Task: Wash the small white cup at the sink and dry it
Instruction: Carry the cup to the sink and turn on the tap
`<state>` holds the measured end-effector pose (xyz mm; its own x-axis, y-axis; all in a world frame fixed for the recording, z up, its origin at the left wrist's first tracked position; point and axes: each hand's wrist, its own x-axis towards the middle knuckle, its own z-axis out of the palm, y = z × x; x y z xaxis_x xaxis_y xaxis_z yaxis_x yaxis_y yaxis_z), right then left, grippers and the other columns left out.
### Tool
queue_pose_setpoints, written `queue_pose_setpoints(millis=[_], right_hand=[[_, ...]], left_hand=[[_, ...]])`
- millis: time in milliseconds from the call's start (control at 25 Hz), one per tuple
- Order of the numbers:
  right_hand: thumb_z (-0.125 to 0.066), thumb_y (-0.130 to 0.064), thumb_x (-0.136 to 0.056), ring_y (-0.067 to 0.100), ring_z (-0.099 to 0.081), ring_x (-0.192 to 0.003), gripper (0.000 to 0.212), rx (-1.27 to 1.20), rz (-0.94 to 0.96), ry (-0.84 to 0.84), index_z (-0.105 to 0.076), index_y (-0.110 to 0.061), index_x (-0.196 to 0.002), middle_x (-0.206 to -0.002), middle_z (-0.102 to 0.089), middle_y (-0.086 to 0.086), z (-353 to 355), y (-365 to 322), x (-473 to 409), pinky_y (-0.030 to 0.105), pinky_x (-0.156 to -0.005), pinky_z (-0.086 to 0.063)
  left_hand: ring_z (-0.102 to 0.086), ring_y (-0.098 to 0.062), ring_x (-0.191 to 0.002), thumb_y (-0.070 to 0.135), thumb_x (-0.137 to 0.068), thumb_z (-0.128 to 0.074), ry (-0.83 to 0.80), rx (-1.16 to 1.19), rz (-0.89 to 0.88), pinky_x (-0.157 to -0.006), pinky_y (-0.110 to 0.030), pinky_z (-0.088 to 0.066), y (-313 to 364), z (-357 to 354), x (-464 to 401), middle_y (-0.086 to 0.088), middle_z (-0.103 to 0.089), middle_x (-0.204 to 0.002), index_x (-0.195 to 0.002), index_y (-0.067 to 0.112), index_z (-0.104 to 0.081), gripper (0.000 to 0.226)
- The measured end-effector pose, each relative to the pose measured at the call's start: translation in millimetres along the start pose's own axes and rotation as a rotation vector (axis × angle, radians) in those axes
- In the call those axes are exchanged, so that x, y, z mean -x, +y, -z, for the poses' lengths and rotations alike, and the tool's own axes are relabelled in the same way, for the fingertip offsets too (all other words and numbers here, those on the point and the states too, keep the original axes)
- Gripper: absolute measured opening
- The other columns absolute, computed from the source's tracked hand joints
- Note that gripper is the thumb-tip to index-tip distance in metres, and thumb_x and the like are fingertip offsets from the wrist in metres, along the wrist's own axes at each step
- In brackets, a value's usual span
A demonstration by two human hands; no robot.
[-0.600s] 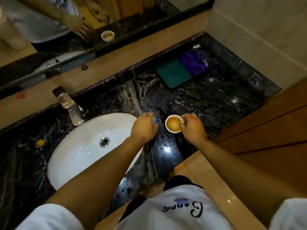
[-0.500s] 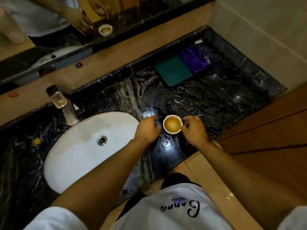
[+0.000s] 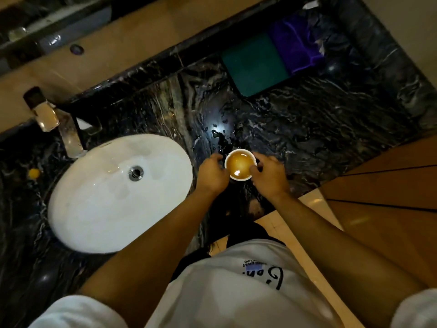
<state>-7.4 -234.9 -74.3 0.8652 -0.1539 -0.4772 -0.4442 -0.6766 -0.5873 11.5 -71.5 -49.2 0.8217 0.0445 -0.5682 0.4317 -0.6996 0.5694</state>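
Observation:
A small white cup (image 3: 240, 164) holding brown liquid sits over the dark marble counter (image 3: 319, 129), just right of the white oval sink (image 3: 106, 197). My left hand (image 3: 211, 172) curls against the cup's left side and my right hand (image 3: 268, 172) wraps its right side, fingers on the rim. I cannot tell whether the cup rests on the counter or is lifted. A green cloth (image 3: 255, 65) and a purple cloth (image 3: 298, 49) lie at the back right of the counter.
A chrome faucet (image 3: 71, 136) stands behind the sink, with a small clear bottle (image 3: 43, 112) beside it. Water drops and a bright reflection (image 3: 220, 131) lie on the counter beyond the cup. A yellow bit (image 3: 34, 172) sits left of the sink. Wooden panelling (image 3: 390, 185) borders the right.
Both hands have closed in on the cup: the left hand moved right to touch it and the right hand's fingers now wrap its rim. The camera has tilted downward and closer.

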Motion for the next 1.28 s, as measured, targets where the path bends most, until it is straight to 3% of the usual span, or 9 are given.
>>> queue_pose_setpoints(millis=[160,360,520,600,760,1000,1120,1280], right_hand=[[-0.060,-0.015,-0.095,0.042,-0.070,-0.087,0.041,-0.043,-0.044,-0.002,-0.062,-0.017,-0.136,-0.118,-0.063,0.020,1.3,-5.6,-3.3,0.053,-0.081,-0.060],[-0.065,-0.011,-0.089,0.037,-0.073,-0.082,0.038,-0.065,-0.105,0.058,-0.069,-0.015,-0.126,-0.101,-0.072,0.017,-1.8,-15.7,7.3,0.054,-0.074,-0.061],[-0.066,-0.014,-0.083,0.028,-0.074,-0.074,0.036,-0.106,-0.095,0.079,-0.072,-0.022,-0.118,-0.092,-0.075,0.009,-13.1,-32.8,21.5,0.044,-0.068,-0.063],[-0.066,-0.012,-0.081,0.026,-0.075,-0.074,0.036,-0.134,-0.082,0.070,-0.071,-0.026,-0.114,-0.092,-0.075,0.007,-24.0,-47.7,29.4,0.039,-0.064,-0.063],[-0.068,-0.010,-0.082,0.026,-0.076,-0.073,0.036,-0.179,-0.032,0.041,-0.072,-0.027,-0.113,-0.092,-0.075,0.004,-55.6,-83.0,43.5,0.042,-0.067,-0.064],[-0.067,-0.007,-0.089,0.016,-0.075,-0.056,0.033,-0.236,0.040,-0.068,-0.070,-0.021,-0.119,-0.088,-0.074,0.004,-121.7,-152.4,71.1,0.031,-0.057,-0.064],[-0.070,-0.010,-0.090,0.020,-0.075,-0.057,0.034,-0.224,0.060,-0.135,-0.068,-0.020,-0.123,-0.094,-0.072,0.008,-154.4,-184.5,84.9,0.031,-0.059,-0.064],[-0.069,-0.014,-0.090,0.015,-0.074,-0.052,0.033,-0.175,0.094,-0.175,-0.068,-0.021,-0.122,-0.092,-0.073,0.005,-188.8,-214.9,98.2,0.014,-0.051,-0.054]], left_hand=[[-0.072,-0.038,-0.093,0.005,-0.092,-0.060,0.012,0.081,-0.029,-0.085,-0.051,-0.059,2.7,-3.9,1.5,-0.021,-0.074,-0.109,-0.125,0.003,-0.065,0.033],[-0.072,-0.033,-0.087,0.003,-0.088,-0.063,0.010,0.171,-0.049,-0.079,-0.047,-0.060,-5.6,1.6,6.8,-0.018,-0.075,-0.104,-0.120,0.005,-0.070,0.033],[-0.068,-0.023,-0.083,0.003,-0.085,-0.066,0.016,0.271,-0.031,-0.071,-0.032,-0.056,-26.1,20.0,12.3,-0.011,-0.074,-0.100,-0.118,0.012,-0.070,0.034],[-0.069,-0.025,-0.087,0.005,-0.086,-0.067,0.025,0.353,0.013,-0.076,-0.036,-0.059,-42.7,33.9,17.3,-0.008,-0.073,-0.101,-0.118,0.015,-0.069,0.034],[-0.071,-0.032,-0.092,0.002,-0.087,-0.064,0.055,0.598,0.157,-0.081,-0.050,-0.063,-80.6,66.2,29.4,-0.014,-0.069,-0.108,-0.119,0.015,-0.065,0.034],[-0.064,-0.038,-0.115,0.006,-0.094,-0.054,-0.001,1.092,0.301,-0.091,-0.052,-0.060,-154.0,120.6,51.9,-0.021,-0.060,-0.132,-0.132,0.008,-0.055,0.038],[-0.066,-0.040,-0.113,0.007,-0.093,-0.057,-0.031,1.478,0.330,-0.091,-0.053,-0.060,-192.9,147.1,69.8,-0.024,-0.063,-0.124,-0.120,0.005,-0.059,0.027],[-0.070,-0.038,-0.101,0.020,-0.094,-0.060,0.003,1.745,0.359,-0.090,-0.051,-0.060,-233.2,171.9,80.5,-0.020,-0.072,-0.109,-0.113,0.005,-0.066,0.025]])
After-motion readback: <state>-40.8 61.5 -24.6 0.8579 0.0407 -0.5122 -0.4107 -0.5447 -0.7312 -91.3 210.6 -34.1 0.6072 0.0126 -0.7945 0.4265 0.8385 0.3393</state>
